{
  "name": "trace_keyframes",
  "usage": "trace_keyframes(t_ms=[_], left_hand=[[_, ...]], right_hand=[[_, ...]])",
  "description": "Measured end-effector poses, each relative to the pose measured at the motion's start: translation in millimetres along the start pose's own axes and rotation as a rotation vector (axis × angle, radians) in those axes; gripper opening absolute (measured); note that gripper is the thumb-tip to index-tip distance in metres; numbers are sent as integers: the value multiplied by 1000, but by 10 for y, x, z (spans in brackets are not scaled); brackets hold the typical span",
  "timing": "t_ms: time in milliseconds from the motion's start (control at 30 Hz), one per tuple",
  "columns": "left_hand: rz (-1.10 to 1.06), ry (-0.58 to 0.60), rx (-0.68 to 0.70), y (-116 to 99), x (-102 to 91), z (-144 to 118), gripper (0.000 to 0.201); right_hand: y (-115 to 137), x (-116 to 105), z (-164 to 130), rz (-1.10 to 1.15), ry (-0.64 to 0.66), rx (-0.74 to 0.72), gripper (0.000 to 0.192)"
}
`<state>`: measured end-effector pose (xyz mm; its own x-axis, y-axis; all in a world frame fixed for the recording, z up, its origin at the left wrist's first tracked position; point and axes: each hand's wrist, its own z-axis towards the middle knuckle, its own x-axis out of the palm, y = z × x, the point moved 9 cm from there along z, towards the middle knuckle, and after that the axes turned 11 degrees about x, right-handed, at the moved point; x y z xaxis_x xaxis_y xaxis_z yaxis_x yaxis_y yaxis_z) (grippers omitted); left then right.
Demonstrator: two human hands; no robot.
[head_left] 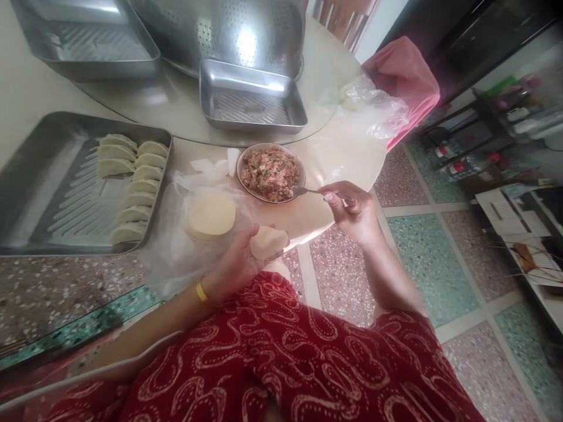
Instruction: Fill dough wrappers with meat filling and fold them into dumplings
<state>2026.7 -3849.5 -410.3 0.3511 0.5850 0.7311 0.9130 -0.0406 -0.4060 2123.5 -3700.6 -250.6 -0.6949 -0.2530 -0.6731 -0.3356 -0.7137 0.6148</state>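
A round dumpling wrapper (268, 242) lies across the fingers of my left hand (240, 261), close to the table's front edge. My right hand (352, 212) pinches the handle of a small metal utensil (310, 191), seemingly a fork or spoon. Its tip touches the near right side of the meat filling (271, 172), which is heaped in a bowl (240, 183). Left of the bowl, a stack of pale wrappers (212, 215) rests on a clear plastic bag (169, 234). Folded dumplings (143, 186) stand in two rows inside a metal tray (57, 170) on the left.
Behind the bowl, a small metal tray (257, 122) sits on the glass turntable (323, 111), in front of a large perforated metal colander (229, 35). Another metal tray (97, 64) is at the back left. Crumpled plastic (373, 105) and a pink bag (411, 76) are at the right edge.
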Motion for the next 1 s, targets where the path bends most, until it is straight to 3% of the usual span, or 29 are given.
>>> trace_keyframes(t_ms=[233, 433, 600, 767, 1000], left_hand=[[9, 1, 10, -22, -3, -15, 34], [8, 5, 19, -34, -34, -24, 31], [35, 1, 39, -27, -18, -17, 28], [27, 1, 17, -16, 6, -25, 31], [-26, -52, 55, -99, -13, 34, 33]], right_hand=[[33, 375, -23, 41, 56, -62, 21], [75, 348, -43, 34, -7, -103, 16], [-64, 462, -139, 39, 22, -54, 23], [-296, 563, -145, 226, 73, 83, 22], [-886, 680, -17, 642, 14, 514, 36]])
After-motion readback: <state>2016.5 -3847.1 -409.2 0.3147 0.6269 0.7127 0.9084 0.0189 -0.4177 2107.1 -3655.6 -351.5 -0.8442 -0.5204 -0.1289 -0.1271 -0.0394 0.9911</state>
